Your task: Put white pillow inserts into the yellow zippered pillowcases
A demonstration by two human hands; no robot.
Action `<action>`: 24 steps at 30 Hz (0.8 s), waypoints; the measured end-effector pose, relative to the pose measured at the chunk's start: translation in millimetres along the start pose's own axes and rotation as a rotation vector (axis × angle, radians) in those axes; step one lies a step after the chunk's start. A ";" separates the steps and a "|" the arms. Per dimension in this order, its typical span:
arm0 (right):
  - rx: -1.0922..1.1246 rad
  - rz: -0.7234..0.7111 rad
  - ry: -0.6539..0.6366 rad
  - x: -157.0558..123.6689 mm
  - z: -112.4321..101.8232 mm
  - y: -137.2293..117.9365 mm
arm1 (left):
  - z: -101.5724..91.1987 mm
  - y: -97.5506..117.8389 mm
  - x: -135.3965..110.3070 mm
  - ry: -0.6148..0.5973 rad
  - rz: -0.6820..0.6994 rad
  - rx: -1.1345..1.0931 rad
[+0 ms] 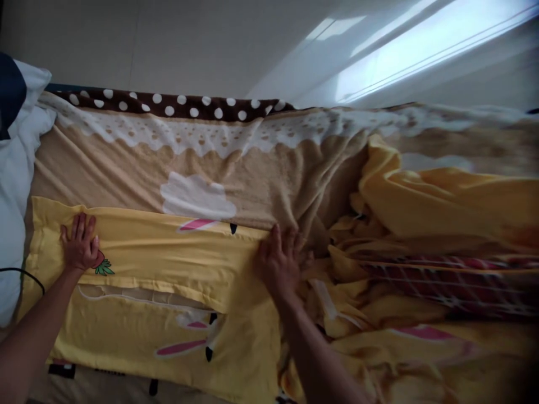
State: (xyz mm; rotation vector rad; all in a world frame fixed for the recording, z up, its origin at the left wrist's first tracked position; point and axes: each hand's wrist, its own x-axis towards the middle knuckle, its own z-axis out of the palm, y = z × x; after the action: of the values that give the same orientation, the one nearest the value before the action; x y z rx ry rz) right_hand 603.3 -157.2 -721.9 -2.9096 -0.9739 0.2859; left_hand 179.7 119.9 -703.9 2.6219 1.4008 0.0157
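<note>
A yellow pillowcase (151, 247) with rabbit-ear and carrot prints is spread on a tan blanket (261, 168). Its upper part is folded down, leaving a gap with a pale edge along the middle. My left hand (81, 244) rests on the upper left of the cloth with fingers apart, beside the printed carrot (103, 264). At the right end of the fold, my right hand (281, 264) lies over the cloth's edge, fingers stretched out and slightly blurred. Neither hand grips anything.
Crumpled yellow bedding (446, 202) and a red plaid cloth (421, 280) lie to the right. On the left are a white pillow (12, 185) and a black cable (25, 273). Beyond the brown polka-dot edge (168, 105) is a pale, shiny surface (189, 45).
</note>
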 end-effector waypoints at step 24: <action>0.023 -0.133 -0.077 -73.3 21.7 61.1 | 0.8 0.7 0.4 0.014 0.001 -0.025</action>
State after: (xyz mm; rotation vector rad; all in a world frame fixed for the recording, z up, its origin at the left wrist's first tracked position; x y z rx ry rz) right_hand 577.8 -250.2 -738.8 -2.8152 -1.1613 0.4007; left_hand 180.5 119.7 -704.6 2.6075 1.3945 0.0520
